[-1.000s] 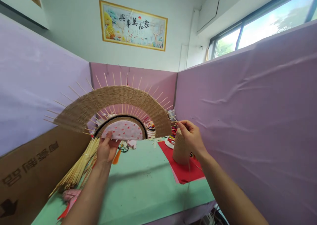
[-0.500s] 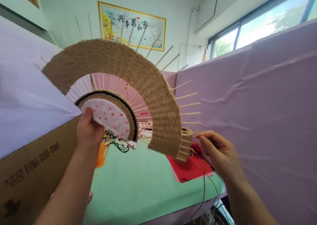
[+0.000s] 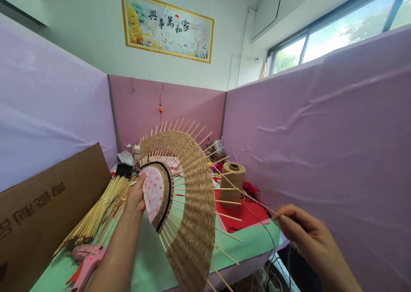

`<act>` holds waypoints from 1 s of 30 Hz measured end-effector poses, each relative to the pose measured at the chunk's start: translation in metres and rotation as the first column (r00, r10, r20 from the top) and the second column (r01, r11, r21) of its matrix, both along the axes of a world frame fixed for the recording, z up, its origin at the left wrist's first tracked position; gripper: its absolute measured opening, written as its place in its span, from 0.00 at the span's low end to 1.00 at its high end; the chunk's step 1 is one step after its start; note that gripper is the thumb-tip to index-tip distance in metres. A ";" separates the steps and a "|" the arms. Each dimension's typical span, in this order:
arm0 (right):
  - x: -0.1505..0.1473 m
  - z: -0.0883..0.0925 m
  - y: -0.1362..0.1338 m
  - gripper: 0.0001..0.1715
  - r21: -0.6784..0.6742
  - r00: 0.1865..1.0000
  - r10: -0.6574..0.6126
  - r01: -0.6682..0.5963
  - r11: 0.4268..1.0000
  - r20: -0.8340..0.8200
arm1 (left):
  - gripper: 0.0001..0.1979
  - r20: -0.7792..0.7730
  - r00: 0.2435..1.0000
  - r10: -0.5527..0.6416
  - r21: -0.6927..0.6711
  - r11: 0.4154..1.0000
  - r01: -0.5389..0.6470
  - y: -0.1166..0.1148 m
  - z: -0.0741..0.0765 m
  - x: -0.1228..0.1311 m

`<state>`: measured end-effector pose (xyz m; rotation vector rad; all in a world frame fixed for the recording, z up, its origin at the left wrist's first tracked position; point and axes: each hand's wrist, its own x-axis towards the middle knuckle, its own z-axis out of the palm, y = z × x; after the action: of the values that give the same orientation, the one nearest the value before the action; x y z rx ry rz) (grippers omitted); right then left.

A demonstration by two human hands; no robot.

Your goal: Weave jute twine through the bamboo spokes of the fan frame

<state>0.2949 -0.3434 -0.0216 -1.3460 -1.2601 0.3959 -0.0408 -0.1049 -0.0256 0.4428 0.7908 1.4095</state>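
Observation:
My left hand grips the white, red-dotted fabric core of a half-round woven fan frame, which stands turned on edge over the green table. Tan twine is woven across its thin bamboo ribs, whose bare ends stick out all round. My right hand is closed in a pinch on a strand of twine that runs taut from the fan's rim to the fingers. A cone-shaped spool of the same twine stands upright on a red sheet behind the fan.
A bundle of loose bamboo sticks lies at the left beside a brown cardboard panel. A pink glue gun rests at the near left. Craft clutter fills the back of the table. Purple cloth partitions enclose the desk.
The fan has come down from in front of my face and turned on edge toward the right. My right hand has pulled the twine out, down and to the right.

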 end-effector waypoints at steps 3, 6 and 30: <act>0.015 -0.015 0.011 0.20 -0.071 0.995 -0.017 0.010 0.997 -0.102 | 0.17 -0.004 0.996 -0.091 -0.052 0.995 0.091 0.000 -0.011 0.008; 0.026 -0.027 0.012 0.19 -0.066 0.984 0.040 -0.052 0.996 -0.176 | 0.18 0.005 0.992 -0.125 -0.065 0.990 0.125 0.004 -0.021 0.009; 0.016 -0.035 0.033 0.21 -0.321 0.940 0.315 -0.261 0.911 0.130 | 0.14 -0.131 0.984 -0.125 -0.056 0.991 0.118 0.011 -0.045 0.000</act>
<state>0.3111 -0.3099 -0.0565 -1.4759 -1.6081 0.7098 -0.0410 -0.0944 -0.0708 0.5438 0.8896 1.2542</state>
